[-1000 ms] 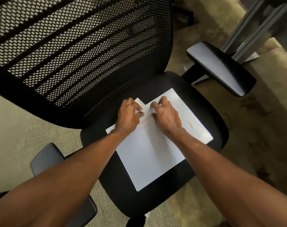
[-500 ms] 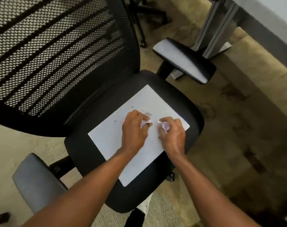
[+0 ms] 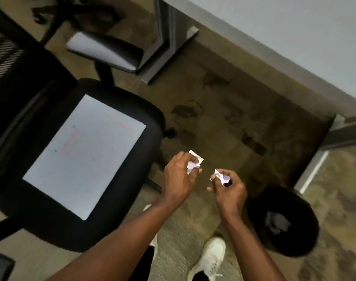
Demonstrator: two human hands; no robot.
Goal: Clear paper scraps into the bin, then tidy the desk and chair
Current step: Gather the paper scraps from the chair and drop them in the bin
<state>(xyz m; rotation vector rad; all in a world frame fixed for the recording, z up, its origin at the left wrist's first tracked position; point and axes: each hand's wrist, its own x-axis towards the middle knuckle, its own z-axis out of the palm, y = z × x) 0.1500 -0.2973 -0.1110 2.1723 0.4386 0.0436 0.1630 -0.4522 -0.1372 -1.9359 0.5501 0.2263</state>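
Both hands, left (image 3: 178,179) and right (image 3: 229,189), each pinch a crumpled white paper scrap (image 3: 194,162) so nothing drops over the carpet, short of the round black bin (image 3: 282,222) at the right, which already holds paper; a large white sheet (image 3: 85,155) lies flat on the black chair seat (image 3: 136,199), likely for later tidying

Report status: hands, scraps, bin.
Left hand shut on crumpled scrap; right hand shut on second scrap. Bin to the right, paper already inside. White sheet on chair seat. Nothing in the way.
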